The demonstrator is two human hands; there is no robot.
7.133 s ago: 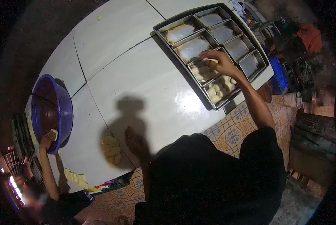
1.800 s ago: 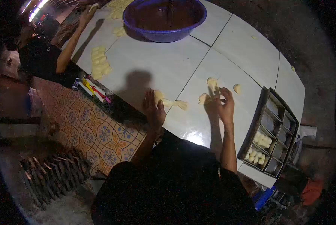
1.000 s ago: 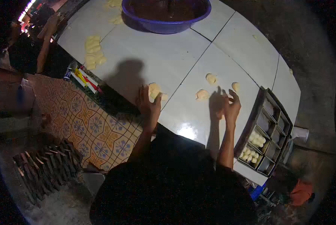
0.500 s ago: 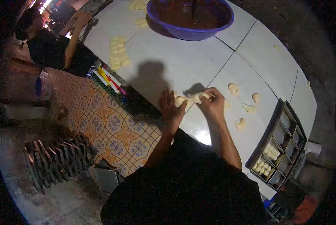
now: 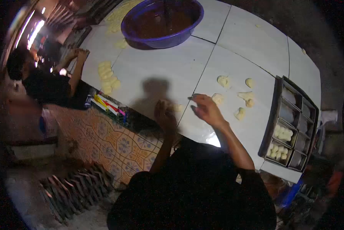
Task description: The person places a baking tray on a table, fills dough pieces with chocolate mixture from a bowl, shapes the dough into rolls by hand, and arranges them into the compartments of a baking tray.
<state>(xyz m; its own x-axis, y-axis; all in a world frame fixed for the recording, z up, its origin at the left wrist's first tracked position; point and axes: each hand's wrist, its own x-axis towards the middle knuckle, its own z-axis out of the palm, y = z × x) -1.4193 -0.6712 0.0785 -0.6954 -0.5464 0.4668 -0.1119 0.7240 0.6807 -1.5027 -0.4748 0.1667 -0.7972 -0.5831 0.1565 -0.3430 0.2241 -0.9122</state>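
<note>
My left hand is in shadow at the near edge of the white tiled table, fingers curled at the left end of a small pale dough piece. The shadow hides part of this grip. My right hand hovers just to the right of that piece, thumb and fingers apart, with nothing between them. Beyond it lie several loose dough pieces, among them a rounded one, one close to my right hand, and a longer one with a tail.
A purple basin with brown contents stands at the far side. Right is a dark divided metal tray, two compartments holding dough. Flattened dough and a bin of coloured tools lie left, near another person.
My right hand has come off the dough and its fingers have spread. My left fingers have curled in. The view has shifted, moving the basin left and the co-worker's hands lower.
</note>
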